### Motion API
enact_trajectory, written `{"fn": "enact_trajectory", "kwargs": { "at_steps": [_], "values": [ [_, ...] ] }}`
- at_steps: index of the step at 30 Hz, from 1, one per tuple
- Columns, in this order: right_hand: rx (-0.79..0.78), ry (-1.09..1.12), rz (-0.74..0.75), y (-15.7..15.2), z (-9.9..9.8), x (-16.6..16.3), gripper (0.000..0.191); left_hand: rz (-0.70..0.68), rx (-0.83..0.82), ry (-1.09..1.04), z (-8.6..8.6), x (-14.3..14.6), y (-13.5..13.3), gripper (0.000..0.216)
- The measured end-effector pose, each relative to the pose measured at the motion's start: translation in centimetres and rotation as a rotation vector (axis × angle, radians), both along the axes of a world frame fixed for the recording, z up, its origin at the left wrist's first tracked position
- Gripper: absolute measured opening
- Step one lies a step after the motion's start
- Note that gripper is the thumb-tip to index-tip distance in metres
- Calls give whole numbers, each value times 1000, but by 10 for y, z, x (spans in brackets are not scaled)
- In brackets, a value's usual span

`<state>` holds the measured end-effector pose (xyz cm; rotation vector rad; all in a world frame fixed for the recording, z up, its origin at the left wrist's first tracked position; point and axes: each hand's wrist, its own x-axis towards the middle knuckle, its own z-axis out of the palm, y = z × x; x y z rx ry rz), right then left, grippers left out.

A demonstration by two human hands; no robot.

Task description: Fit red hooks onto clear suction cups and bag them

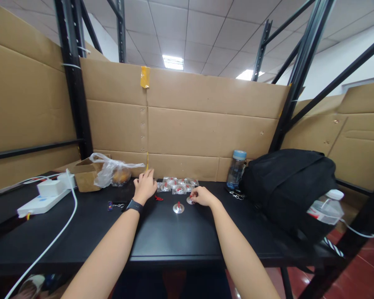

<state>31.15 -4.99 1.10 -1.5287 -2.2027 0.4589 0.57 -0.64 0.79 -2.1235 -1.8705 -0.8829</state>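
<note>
My right hand [202,196] pinches a small silver disc [190,200] at its red middle, low over the black table. A second silver disc with a red upright middle [178,208] sits just to the left and nearer to me. Behind them are several similar discs in clear plastic packets [179,189], lying close together. My left hand [146,185] is at the left end of these packets with its fingers apart; the fingertips are partly hidden. A short red cord [158,198] lies on the table beside it. A dark watch [134,206] is on my left wrist.
On the left are a white power strip [45,202] with a cable, a cardboard box [86,176], a plastic bag [110,171] and a keychain [115,205]. To the right stand a water bottle [236,171] and a black backpack [286,187]. A cardboard wall [187,128] closes the back.
</note>
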Motion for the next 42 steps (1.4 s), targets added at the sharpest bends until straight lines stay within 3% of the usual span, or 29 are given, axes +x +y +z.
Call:
{"fn": "enact_trajectory", "kwargs": {
  "at_steps": [3, 6, 11, 14, 19, 22, 26, 36, 42],
  "values": [
    [0, 4, 0, 1, -1, 0, 12, -40, 164, -12, 9, 10, -12, 60],
    [10, -6, -1, 1, -1, 0, 12, -205, 201, 45, 13, 28, -22, 61],
    [22, -43, 3, 0, -1, -2, 11, -528, 30, 175, -3, 61, -30, 48],
    [20, -45, 8, -1, 0, -3, 14, -635, -118, 233, -14, 71, -31, 41],
    [27, -49, 3, -2, 0, -4, 12, -639, -144, 183, -9, 71, -39, 50],
    [11, -28, 3, 0, -3, -4, 8, -705, -79, 155, 3, 67, -45, 38],
    [17, -11, 9, 3, -6, -4, 9, -789, -161, 157, 10, 67, -48, 15],
    [39, -75, -13, 2, -3, -7, 9, -757, -226, 201, 12, 68, -51, 13],
    [-9, -83, 57, 1, -5, -8, 11, -668, -156, 252, 15, 69, -57, 18]
  ]
}}
